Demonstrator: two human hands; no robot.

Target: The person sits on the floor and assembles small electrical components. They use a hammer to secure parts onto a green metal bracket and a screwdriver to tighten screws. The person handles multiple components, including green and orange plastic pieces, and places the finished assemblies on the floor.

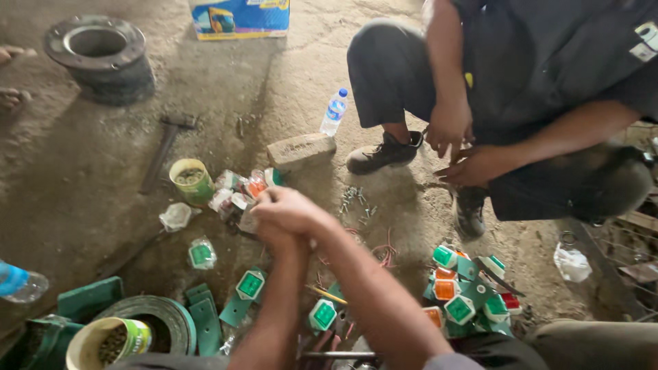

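Both hands, right hand (291, 205) over left hand (271, 233), meet clasped above bagged reflectors (236, 195).

Soft, dim daylight fills the frame, brightest on the bare concrete floor (89, 171) at the upper left and fading toward the lower edge. Shadows are weak and diffuse; the darkest patch lies under the crouching person's dark clothing (548, 62) at the upper right, where detail is lost. No harsh glare shows. The forearms in the lower centre are slightly soft, and lines bend mildly at the frame's corners.
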